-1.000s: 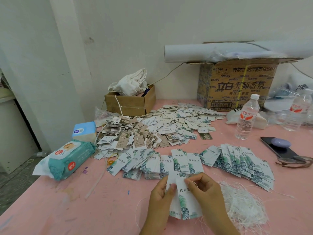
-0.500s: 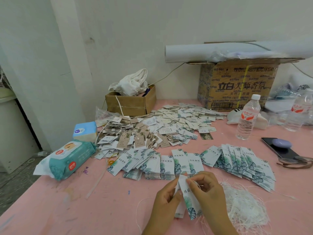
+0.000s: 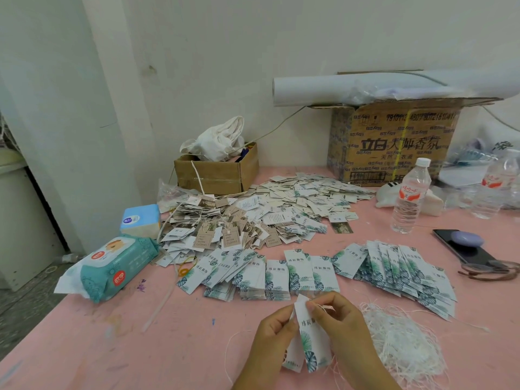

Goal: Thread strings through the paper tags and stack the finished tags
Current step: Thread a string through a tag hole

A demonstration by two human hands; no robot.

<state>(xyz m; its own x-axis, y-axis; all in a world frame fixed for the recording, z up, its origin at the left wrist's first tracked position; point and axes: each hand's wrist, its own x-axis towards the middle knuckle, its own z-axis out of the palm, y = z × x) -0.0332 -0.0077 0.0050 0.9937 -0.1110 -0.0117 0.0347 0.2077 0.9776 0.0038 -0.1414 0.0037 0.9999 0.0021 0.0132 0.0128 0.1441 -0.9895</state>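
Observation:
I hold white paper tags with a green leaf print (image 3: 309,339) upright near the table's front edge. My left hand (image 3: 270,339) pinches their left edge. At the top corner my right hand (image 3: 343,330) pinches a thin white string (image 3: 320,305) against the front tag. A tangle of white strings (image 3: 399,342) lies just right of my hands. Fanned rows of leaf-print tags (image 3: 394,271) spread across the pink table (image 3: 112,347) beyond my hands. Further back lies a big loose heap of tags (image 3: 253,218).
A wet-wipes pack (image 3: 112,271) and a blue tissue box (image 3: 140,220) sit at the left. Two cardboard boxes (image 3: 216,175) (image 3: 394,142) stand against the wall. A water bottle (image 3: 410,195), a phone (image 3: 464,249) and glasses (image 3: 489,271) lie at the right.
The tags have turned edge-on and narrower between my hands. My right fingers have closed on the string at the top corner.

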